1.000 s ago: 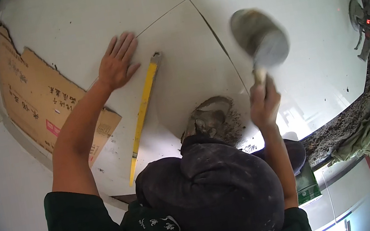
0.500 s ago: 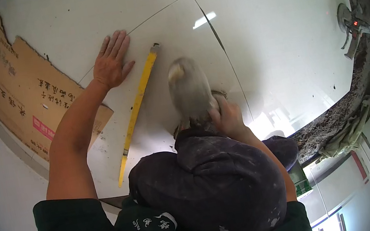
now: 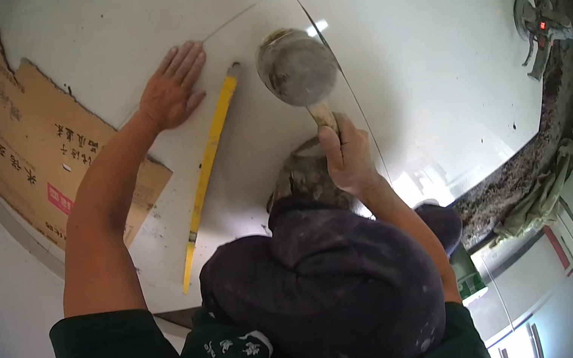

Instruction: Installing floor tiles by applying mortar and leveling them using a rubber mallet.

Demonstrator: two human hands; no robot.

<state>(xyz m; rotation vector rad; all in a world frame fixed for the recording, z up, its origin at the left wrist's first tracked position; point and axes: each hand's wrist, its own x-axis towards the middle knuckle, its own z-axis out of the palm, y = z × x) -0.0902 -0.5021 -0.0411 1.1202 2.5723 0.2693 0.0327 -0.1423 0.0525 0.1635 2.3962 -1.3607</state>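
Note:
My right hand (image 3: 351,156) grips the short wooden handle of a rubber mallet (image 3: 298,68). The round grey face of its head is turned upward, above the pale floor tiles (image 3: 423,40) and near the joint between them. My left hand (image 3: 171,88) lies flat on a tile, fingers spread, by a seam. Between the hands, a long yellow bar (image 3: 209,154), like a spirit level, rests on the tile. My dusty shoe (image 3: 307,175) shows just below the mallet, partly behind my dark trouser leg (image 3: 320,280).
Torn brown cardboard (image 3: 35,146) covers the floor at left. Along the right edge runs a strip of rough mortar (image 3: 509,182), where a grey tool with a red light (image 3: 542,30) sits. A crumpled cloth (image 3: 539,199) and a green bucket (image 3: 468,273) are at lower right.
The mallet has moved up and away from my shoe, its head now turned face up. My right hand has shifted upward with it. My left hand stays flat in nearly the same place.

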